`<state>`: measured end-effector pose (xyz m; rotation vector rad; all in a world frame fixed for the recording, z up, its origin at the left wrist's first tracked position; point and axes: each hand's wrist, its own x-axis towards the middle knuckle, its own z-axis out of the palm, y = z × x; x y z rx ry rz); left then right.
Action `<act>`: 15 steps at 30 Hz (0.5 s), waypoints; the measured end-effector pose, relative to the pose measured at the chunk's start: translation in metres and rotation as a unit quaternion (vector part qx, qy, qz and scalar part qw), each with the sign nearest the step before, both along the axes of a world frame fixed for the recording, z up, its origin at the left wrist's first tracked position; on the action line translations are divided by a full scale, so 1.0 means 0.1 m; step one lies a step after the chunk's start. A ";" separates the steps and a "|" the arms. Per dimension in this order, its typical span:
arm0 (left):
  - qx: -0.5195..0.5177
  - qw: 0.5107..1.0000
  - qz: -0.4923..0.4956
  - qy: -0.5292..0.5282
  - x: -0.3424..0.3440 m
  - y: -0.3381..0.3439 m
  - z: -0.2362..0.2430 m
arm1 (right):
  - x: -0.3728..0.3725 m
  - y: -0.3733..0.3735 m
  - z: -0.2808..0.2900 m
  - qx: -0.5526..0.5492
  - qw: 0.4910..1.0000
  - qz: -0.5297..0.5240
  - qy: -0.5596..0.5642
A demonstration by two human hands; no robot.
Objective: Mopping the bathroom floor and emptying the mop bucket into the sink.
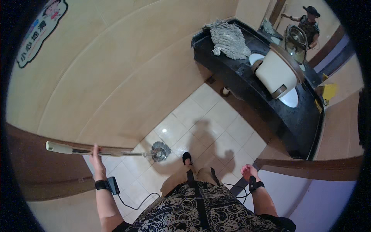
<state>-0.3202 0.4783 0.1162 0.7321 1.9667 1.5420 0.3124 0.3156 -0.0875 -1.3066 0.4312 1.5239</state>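
My left hand [97,164] is closed around the pole of a mop [133,154], which reaches out past it to both sides. The pole has a pale grip at its left end. At the other end, a round metal disc with grey fringe rests low over the floor tiles. My right hand [249,172] hangs at my right side, fingers loosely curled, with nothing visible in it. On the black counter at the upper right, a beige mop bucket [276,73] with a brown rim leans tilted over a white washbasin [290,98].
A shaggy grey cloth [228,40] lies on the far left part of the black counter [247,83]. Behind it is a mirror [328,23]. A yellow object [329,92] sits by the counter's right end. Dark door frames [309,168] stand on both sides, and cables hang by my waist.
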 end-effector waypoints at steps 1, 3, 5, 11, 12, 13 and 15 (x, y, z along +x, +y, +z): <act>0.021 1.000 -0.022 0.003 -0.28 0.01 -0.42 | -0.06 0.11 0.08 -0.022 0.999 0.013 -0.039; -0.043 0.998 -0.027 -0.038 -0.15 0.10 -0.71 | -0.18 0.32 0.35 -0.050 0.995 0.005 -0.090; -0.122 0.989 -0.075 -0.030 -0.26 0.17 -1.10 | -0.25 0.44 0.49 -0.034 0.988 0.053 -0.144; -0.136 0.984 -0.053 -0.097 -0.24 0.30 -2.06 | -0.18 0.44 0.51 -0.058 0.987 0.045 -0.140; -0.151 0.983 -0.038 -0.094 -0.21 0.33 -2.18 | -0.13 0.41 0.45 -0.065 0.991 0.042 -0.108; -0.105 0.989 -0.052 -0.086 -0.16 0.34 -2.32 | -0.09 0.35 0.40 -0.037 0.991 0.026 -0.123; -0.058 0.991 -0.087 -0.080 0.01 0.36 -2.41 | -0.02 0.34 0.45 -0.055 0.988 0.026 -0.141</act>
